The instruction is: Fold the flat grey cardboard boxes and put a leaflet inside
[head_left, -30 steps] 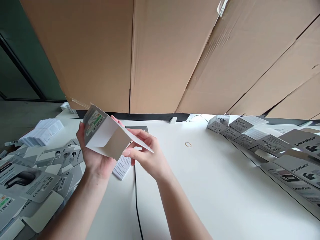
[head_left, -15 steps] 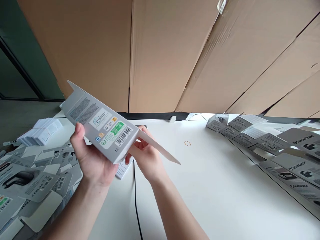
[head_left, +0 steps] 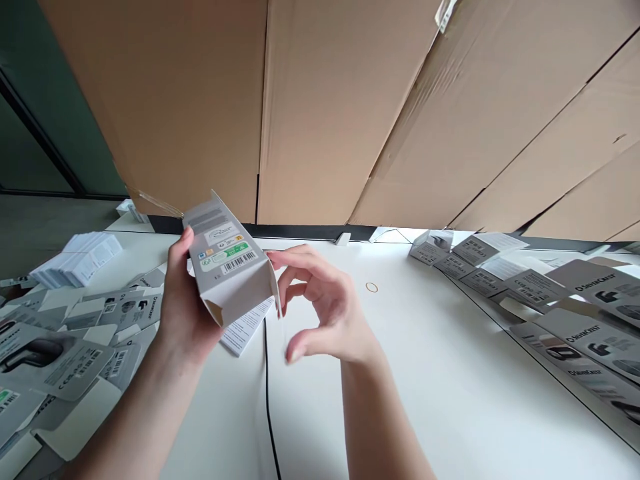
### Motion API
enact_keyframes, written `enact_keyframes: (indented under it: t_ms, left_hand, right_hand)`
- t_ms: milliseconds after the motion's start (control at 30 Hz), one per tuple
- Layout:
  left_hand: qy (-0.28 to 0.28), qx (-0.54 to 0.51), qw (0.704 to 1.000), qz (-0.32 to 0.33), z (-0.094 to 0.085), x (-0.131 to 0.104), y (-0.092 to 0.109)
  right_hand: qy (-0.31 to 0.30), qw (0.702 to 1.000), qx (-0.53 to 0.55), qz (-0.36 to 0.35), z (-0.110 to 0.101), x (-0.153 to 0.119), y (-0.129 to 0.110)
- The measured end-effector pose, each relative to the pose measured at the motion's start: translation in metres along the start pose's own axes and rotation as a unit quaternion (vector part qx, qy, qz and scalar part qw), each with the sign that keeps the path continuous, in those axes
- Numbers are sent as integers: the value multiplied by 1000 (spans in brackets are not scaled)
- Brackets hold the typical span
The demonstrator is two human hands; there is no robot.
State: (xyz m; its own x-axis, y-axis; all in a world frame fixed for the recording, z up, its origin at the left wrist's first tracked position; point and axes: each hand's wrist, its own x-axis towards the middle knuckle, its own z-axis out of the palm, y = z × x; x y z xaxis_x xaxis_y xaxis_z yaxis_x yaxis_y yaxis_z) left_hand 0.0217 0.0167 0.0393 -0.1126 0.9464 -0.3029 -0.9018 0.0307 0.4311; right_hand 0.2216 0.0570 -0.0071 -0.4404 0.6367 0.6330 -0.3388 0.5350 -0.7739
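My left hand (head_left: 183,310) is wrapped round a grey cardboard box (head_left: 225,230), thumb on its left edge, holding it tilted above the table. Printed text, a green label and a barcode face up on it. The near end shows a plain panel (head_left: 245,290) folded across, with a flap standing at its right edge. My right hand (head_left: 327,310) is beside that end, fingers and thumb spread apart. Its fingertips are at the flap; whether they touch it I cannot tell. Below the box a printed leaflet (head_left: 245,330) lies on the table, partly covered.
Flattened grey boxes (head_left: 60,357) are piled at left, with a stack of white leaflets (head_left: 77,257) behind. Folded-up boxes (head_left: 520,287) stand in rows at right. A black cable (head_left: 270,413) and a rubber band (head_left: 371,287) lie on the white table (head_left: 425,373). Large cardboard cartons (head_left: 320,113) wall the back.
The box has turned so its near end faces me, and that end's flap has swung from sticking outward to folded across. My right hand has drawn back from the opening and spread its fingers.
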Motion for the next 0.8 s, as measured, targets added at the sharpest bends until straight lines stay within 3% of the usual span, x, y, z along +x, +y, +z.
enact_keyframes:
  t_ms: [100,233,400,567,633,800]
  left_hand:
    - [-12,-21,998,52,0,-1,-2]
    - [-17,-18,992,123,-2,1,-3]
    - [-36,-30,985,167,-2,-1,-4]
    - [-56,-47,979,191,-2,-3,-4]
    - [-58,-51,976,202,-1,-3,-2]
    - [-54,-49,983,168,0,-1,1]
  right_hand:
    - [3,999,-41,0,4,0,-11]
    - [51,996,-77,15,1,-1,-20]
    - [124,985,-110,53,1,-1,-16]
    - [213,969,-113,42,8,0,-15]
    - [192,975,-105,29,9,1,-17]
    - [51,998,-33,3,5,3,-20]
